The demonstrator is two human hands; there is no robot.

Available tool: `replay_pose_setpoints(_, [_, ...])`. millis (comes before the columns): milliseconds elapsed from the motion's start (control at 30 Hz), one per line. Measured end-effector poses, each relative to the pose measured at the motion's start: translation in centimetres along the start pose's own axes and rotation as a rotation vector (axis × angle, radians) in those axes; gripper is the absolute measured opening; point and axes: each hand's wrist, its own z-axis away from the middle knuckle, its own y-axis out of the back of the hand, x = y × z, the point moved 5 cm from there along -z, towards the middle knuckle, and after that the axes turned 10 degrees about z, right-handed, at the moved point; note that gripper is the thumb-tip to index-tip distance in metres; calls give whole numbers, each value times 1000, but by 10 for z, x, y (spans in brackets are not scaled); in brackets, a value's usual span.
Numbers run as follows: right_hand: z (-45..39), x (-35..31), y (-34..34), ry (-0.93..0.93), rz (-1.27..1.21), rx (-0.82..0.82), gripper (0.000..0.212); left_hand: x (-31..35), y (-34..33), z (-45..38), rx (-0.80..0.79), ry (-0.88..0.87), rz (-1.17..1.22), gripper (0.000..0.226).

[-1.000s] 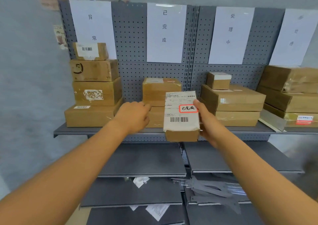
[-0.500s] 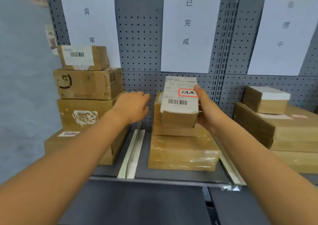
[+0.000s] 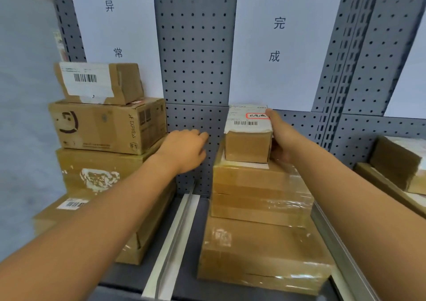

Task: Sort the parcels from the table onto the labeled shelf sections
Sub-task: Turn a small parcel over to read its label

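Overhead, the grey pegboard [image 3: 196,54] carries a white sign [image 3: 276,42] reading 已完成. Below it a middle stack [image 3: 262,210] of taped boxes sits on the shelf [image 3: 202,210], an open strip with a metal divider [image 3: 177,236] separating it from the left stack [image 3: 106,153]. Atop the middle stack rests the small parcel [image 3: 247,139], near its back edge. The right hand [image 3: 280,139] clasps its right side; the left hand [image 3: 184,148] hovers loosely curled, empty, over the gap.
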Motion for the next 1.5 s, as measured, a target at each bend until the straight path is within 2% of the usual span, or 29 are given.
replay_pose_setpoints(200, [-15,-2,11,-51,254,106,56,-3,-9,0,-48,43,-4,34])
replay_pose_setpoints(267, [-14,-6,14,-21,267,131,52,-3,-7,3,-50,49,-8,35])
replay_pose_setpoints(333, [-9,-22,18,140,353,211,40,-2,-1,7,-49,59,-20,35])
replay_pose_setpoints(433, [10,-53,11,545,481,354,22,-3,15,16,-33,92,-35,35])
replay_pose_setpoints(500, [32,-70,-12,798,556,350,31,-3,30,28,-2,127,-23,33])
replay_pose_setpoints(600, [71,-79,-68,1102,676,162,30,-3,51,58,40,200,6,31])
replay_pose_setpoints(667, [93,-70,-106,1218,723,19,31,-5,61,89,52,274,22,27])
replay_pose_setpoints(833, [133,-11,-192,1293,875,-258,35,-22,77,199,-65,538,-67,36])
replay_pose_setpoints(1033, [212,58,-299,1332,1033,-597,48,-24,100,356,-207,814,-174,36])
replay_pose_setpoints(1167, [279,84,-354,1423,1051,-714,51,-21,117,453,-248,976,-202,38])
replay_pose_setpoints(1500, [469,97,-501,1553,927,-886,51,-35,198,678,-284,1206,-273,38])
